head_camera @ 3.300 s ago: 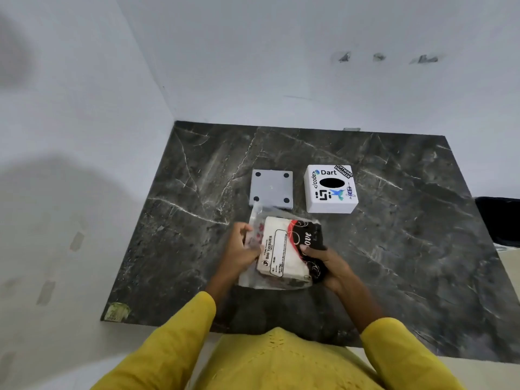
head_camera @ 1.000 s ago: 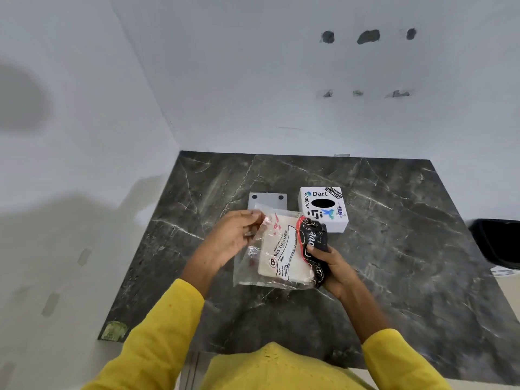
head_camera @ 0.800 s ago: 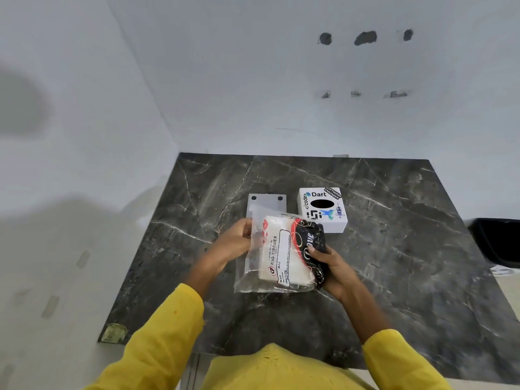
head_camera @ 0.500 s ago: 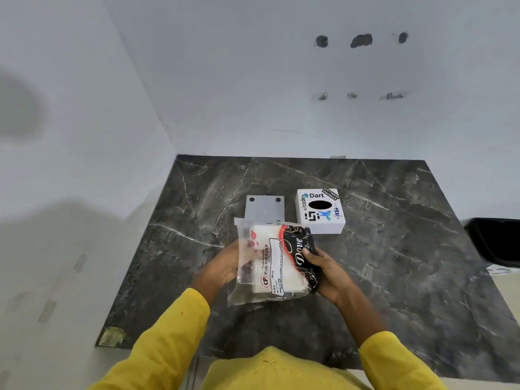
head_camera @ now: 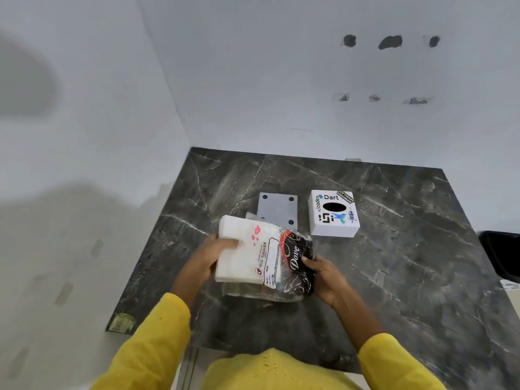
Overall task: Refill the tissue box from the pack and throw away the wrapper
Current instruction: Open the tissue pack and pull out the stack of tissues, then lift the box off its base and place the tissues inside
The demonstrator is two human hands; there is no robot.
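Note:
I hold the tissue pack above the near middle of the dark marble table [head_camera: 394, 263]. My left hand [head_camera: 208, 257] grips the white tissue stack [head_camera: 239, 249], which sticks halfway out of the left end of the clear wrapper [head_camera: 284, 266]. My right hand [head_camera: 326, 277] clamps the wrapper's black printed right end. Farther back, to the right, stands the white tissue box [head_camera: 333, 213] with stickers and a dark oval slot on top. Its grey flat lid [head_camera: 277, 211], with dark dots at the corners, lies to the left of the box.
White walls meet in a corner behind and left of the table. A black bin [head_camera: 503, 254] shows at the right edge, beyond the table. A yellowish patch [head_camera: 121, 323] marks the table's near left corner.
My left hand has drawn the white tissue stack leftward, partly out of the wrapper. My right hand has kept its hold on the wrapper's black end.

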